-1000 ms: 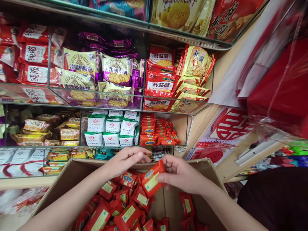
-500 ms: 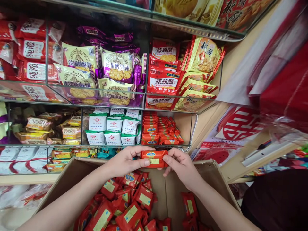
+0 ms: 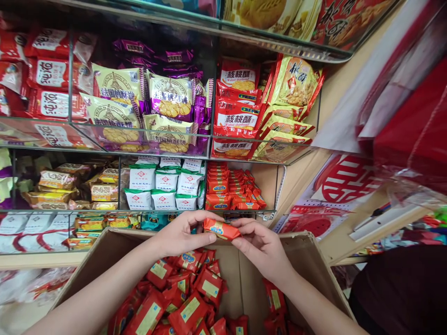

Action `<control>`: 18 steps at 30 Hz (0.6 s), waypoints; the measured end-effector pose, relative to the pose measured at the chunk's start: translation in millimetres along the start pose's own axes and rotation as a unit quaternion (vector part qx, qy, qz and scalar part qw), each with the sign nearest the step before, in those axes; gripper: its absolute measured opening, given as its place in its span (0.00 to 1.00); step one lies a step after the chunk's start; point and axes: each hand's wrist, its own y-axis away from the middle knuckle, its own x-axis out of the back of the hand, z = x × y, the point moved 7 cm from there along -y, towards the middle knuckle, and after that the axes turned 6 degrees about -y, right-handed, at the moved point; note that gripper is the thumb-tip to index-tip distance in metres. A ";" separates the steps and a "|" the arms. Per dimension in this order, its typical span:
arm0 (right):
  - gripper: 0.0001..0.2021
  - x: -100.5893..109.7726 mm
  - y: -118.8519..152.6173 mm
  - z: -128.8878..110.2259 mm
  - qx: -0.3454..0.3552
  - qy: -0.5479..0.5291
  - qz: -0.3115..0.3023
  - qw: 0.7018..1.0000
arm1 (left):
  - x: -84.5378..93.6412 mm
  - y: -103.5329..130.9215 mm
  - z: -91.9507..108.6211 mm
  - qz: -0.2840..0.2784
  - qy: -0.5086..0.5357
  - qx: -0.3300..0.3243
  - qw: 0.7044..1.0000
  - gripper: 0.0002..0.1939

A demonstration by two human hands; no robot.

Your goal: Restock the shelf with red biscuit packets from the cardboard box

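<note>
Between my two hands is a small red snack packet (image 3: 222,229) with a blue and yellow oval label, held level over the far rim of a cardboard box (image 3: 240,270). My left hand (image 3: 190,232) pinches its left end, thumb in front and fingers behind. On the other end, my right hand (image 3: 260,242) grips with thumb below and fingers on top. Loose red packets (image 3: 190,309) of the same look lie heaped in the box, most on the left, a few at the right. Similar red packets (image 3: 232,188) are stacked in the shelf compartment just above my hands.
White and green packets (image 3: 162,181) fill the neighbouring compartment. The upper shelf holds purple biscuit packs (image 3: 171,100) and red walnut shortbread packs (image 3: 237,118) behind a clear front lip (image 3: 157,142). Red and white plastic (image 3: 412,107) hangs at right. Dark cloth (image 3: 401,293) bulges at the lower right.
The packet has tipped in my fingers, so its label side is now seen at a slant and its yellow panel is out of sight. My right-hand fingers have shifted onto its top.
</note>
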 end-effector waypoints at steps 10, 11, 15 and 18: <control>0.12 -7.0 0.7 0.4 -0.016 -0.087 -0.008 0.996 | -2.2 0.8 8.5 -0.017 0.027 -0.067 0.997 0.25; 0.13 -6.4 0.8 -0.9 0.002 -0.071 -0.006 0.997 | -3.7 1.0 7.0 -0.024 0.044 -0.052 0.997 0.28; 0.18 -8.4 2.3 0.0 0.023 -0.035 -0.023 0.999 | -7.2 1.1 0.5 -0.030 0.072 -0.019 0.997 0.27; 0.19 -9.1 2.5 5.4 -0.016 -0.046 -0.016 0.999 | -6.6 0.9 -3.7 -0.019 0.070 -0.029 0.997 0.27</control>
